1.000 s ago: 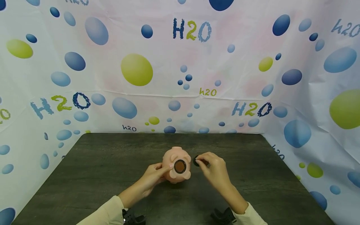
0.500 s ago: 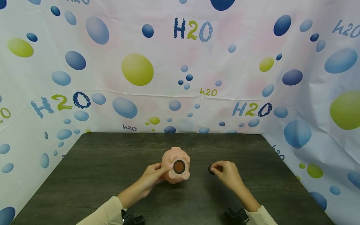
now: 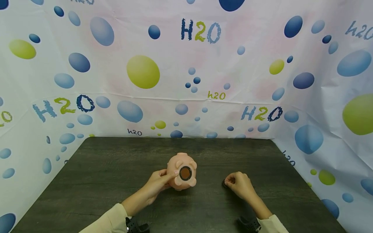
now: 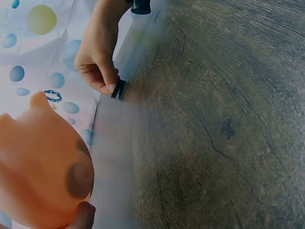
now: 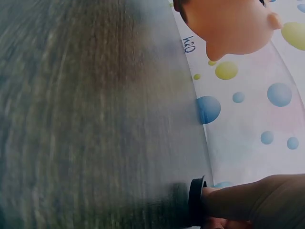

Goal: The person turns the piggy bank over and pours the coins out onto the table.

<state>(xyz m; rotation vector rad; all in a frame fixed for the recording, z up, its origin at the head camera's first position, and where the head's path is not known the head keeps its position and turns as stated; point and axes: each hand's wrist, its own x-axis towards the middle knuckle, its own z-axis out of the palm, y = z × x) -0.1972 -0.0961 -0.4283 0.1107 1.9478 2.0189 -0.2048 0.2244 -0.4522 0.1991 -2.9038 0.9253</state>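
Note:
My left hand [image 3: 158,184] holds a pink piggy bank [image 3: 175,161] with its underside turned toward the head camera, the thumb lying next to a round, dark-rimmed opening [image 3: 185,173] in the belly. Stubby feet stick out around that opening. To the right, my right hand [image 3: 240,186] pinches a small black round plug [image 5: 196,202] between thumb and fingers, low over the table. In the left wrist view the plug [image 4: 118,89] shows edge-on at the fingertips. Only the thumb tip of the left hand appears in that view, against the piggy bank [image 4: 43,162].
The dark wood-grain table [image 3: 116,155] lies under both hands. Behind it and along its sides hangs a white sheet [image 3: 163,42] with blue and green dots and H2O lettering. Black straps [image 3: 249,223] sit at both wrists.
My right hand has carried the black plug away from the piggy bank, to the right and down toward the table. The left hand and the piggy bank have stayed almost still.

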